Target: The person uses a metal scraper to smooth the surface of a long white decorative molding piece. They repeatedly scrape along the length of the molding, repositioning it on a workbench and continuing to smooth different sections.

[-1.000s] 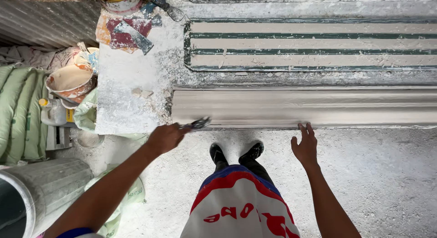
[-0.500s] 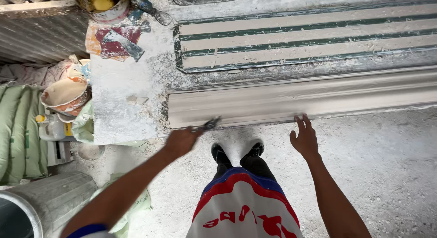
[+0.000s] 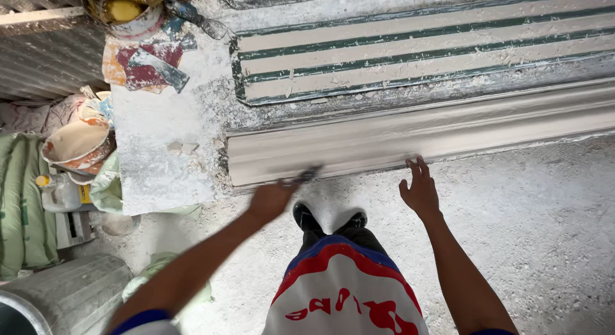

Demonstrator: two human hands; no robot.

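Note:
A long pale plaster moulding [image 3: 410, 138] lies across a dusty workbench in front of me. My left hand [image 3: 271, 199] grips a small dark scraping tool [image 3: 306, 176] whose tip touches the moulding's near edge close to its left end. My right hand [image 3: 420, 189] rests flat with fingers spread on the moulding's front edge, further right. Below them are my dark shoes and a white, red and blue garment.
Behind the moulding lies a green-striped mould panel [image 3: 423, 53]. Left of it is a plaster-caked board [image 3: 160, 155] with rags and a trowel. A stained bowl [image 3: 73, 143], a bottle, green sacks [image 3: 22, 200] and a grey metal drum [image 3: 64, 296] stand at the left.
The view has shifted and tilted. My left hand with the tool has slid rightward along the moulding's near edge; my right hand stays pressed on the edge.

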